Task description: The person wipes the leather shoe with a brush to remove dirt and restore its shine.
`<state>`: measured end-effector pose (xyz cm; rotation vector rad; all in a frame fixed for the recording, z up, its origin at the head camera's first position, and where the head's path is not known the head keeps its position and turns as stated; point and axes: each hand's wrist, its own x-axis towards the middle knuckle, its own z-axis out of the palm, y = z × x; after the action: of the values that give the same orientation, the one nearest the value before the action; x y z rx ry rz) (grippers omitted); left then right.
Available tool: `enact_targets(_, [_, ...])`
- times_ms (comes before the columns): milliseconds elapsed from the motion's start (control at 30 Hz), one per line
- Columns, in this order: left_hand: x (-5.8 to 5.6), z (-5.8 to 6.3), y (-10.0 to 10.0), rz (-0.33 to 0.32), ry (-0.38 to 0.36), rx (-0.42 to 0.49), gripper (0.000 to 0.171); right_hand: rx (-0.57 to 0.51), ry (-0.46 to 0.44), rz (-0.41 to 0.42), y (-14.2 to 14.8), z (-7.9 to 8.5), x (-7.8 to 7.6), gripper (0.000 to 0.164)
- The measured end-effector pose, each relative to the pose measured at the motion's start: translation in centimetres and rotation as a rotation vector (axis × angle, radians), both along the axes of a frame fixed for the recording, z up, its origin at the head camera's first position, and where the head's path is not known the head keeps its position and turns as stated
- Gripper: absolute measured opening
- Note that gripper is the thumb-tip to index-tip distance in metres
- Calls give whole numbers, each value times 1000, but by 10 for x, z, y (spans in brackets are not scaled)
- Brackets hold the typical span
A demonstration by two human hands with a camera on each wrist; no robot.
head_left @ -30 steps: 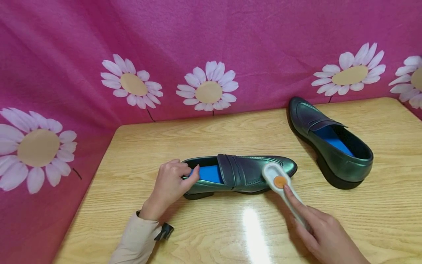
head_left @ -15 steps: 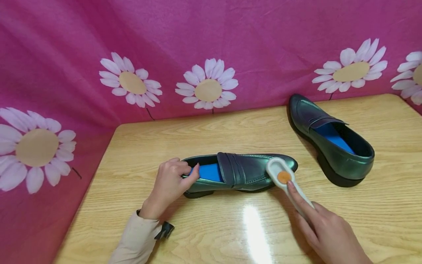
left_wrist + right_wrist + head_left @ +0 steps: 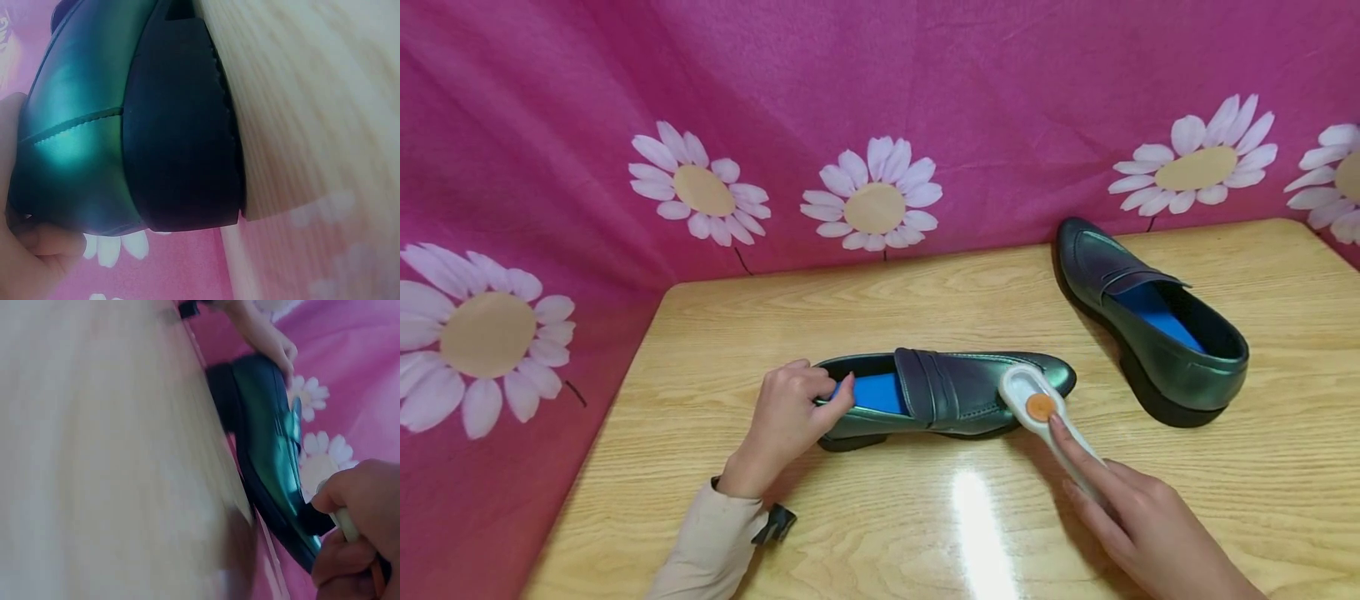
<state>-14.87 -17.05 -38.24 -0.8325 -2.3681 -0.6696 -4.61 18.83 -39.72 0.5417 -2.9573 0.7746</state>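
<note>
A dark green-purple loafer [image 3: 977, 387] with a blue insole lies sole-down across the middle of the table, toe to the right. My left hand [image 3: 790, 421] grips its heel end at the opening, fingers inside and thumb over the near rim. The left wrist view shows the shiny heel [image 3: 75, 162] close up. In my right hand [image 3: 1150, 529] is a white-handled shoe brush [image 3: 1021, 388] with an orange button, my index finger lying on the button. Dark bristles [image 3: 316, 520] touch the loafer's toe area in the right wrist view.
A second matching loafer [image 3: 1197, 385] stands at the table's right rear, toe toward the back. Behind the wooden table [image 3: 737, 317] hangs a pink cloth [image 3: 985, 100] with printed daisies. A small black clip-like piece [image 3: 775, 525] sits by my left cuff.
The brush slid slightly toward the toe tip, then came back a little to the left. My left hand and both loafers stay in place.
</note>
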Motion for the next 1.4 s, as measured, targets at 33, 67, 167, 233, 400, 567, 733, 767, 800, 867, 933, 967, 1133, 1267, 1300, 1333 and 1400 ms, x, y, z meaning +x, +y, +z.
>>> enact_targets(33, [0,0,0,-1,4,0,53,0,0,12,-2,0,1,75])
enact_targets(67, [0,0,0,-1,6,1,53,-1,-10,18,-4,0,2,74])
enact_targets(167, [1,1,-1,2,7,3,53,-2,-46,0,-4,0,1,73])
enact_targets(233, [1,1,-1,3,8,3,53,1,-48,-23,-1,1,-2,74])
enact_targets(400, [1,1,0,-1,8,3,53,7,-6,-85,10,1,-7,78])
enact_targets(567, [1,1,1,1,-10,2,53,7,21,-128,16,0,-9,82])
enact_targets(733, [1,1,1,4,-23,2,53,-1,11,-62,12,-1,-7,79])
enact_targets(767, [1,1,1,5,-23,2,53,1,9,-41,10,-1,-6,78])
enact_targets(800, [1,0,1,6,-22,3,53,3,4,-21,8,-2,-5,78])
enact_targets(867, [1,0,0,8,-21,4,53,-2,27,10,4,-3,-3,79])
enact_targets(933, [0,0,0,10,-20,4,53,2,47,26,1,-3,-2,79])
enact_targets(967, [0,0,0,11,-19,4,53,0,48,25,1,-3,-2,79])
enact_targets(1133, [0,0,0,11,-16,3,52,-19,75,-35,8,0,-6,78])
enact_targets(1267, [0,0,0,8,-14,2,52,-16,98,-114,19,-1,-11,81])
enact_targets(1300, [0,0,0,6,-13,2,52,-13,84,-128,20,-1,-12,81])
enact_targets(1333, [0,0,0,5,-13,0,52,-15,93,-129,22,-2,-13,82])
enact_targets(1400, [0,0,0,2,-13,0,52,-19,107,-108,22,-3,-12,83])
